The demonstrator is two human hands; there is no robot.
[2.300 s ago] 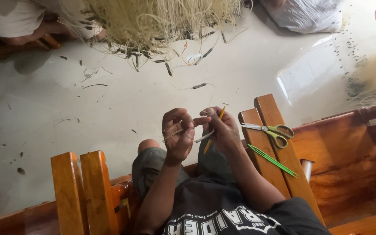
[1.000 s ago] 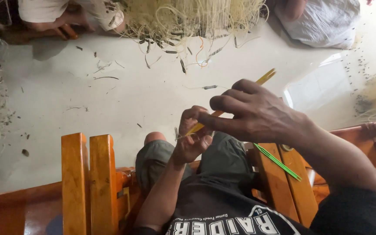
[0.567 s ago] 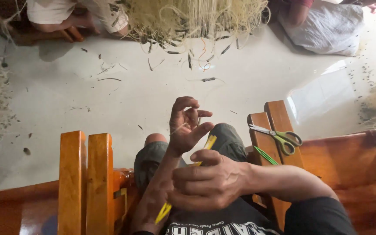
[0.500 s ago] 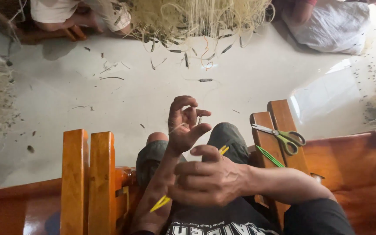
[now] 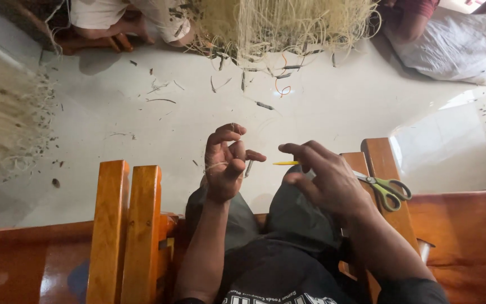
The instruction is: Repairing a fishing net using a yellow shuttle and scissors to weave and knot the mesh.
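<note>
A pile of pale straw fibres [image 5: 288,22] lies on the floor well beyond both hands. Wooden chair arms flank them: one [image 5: 125,225] left of the left hand, one [image 5: 381,169] under the right wrist, bearing green-handled scissors [image 5: 386,188]. The right hand [image 5: 327,183] pinches a thin yellow strip [image 5: 286,163]. The left hand [image 5: 229,163], fingers curled, holds a thin pale strand [image 5: 216,166] and a small grey piece [image 5: 248,168].

Between the two raised wooden armrests, left [image 5: 125,225] and right [image 5: 383,169], open air lies over the person's lap and the pale floor [image 5: 113,112] ahead, while scissors [image 5: 386,188] occupy the right armrest and a heap of straw-coloured fibres [image 5: 277,22] blocks the far floor.
</note>
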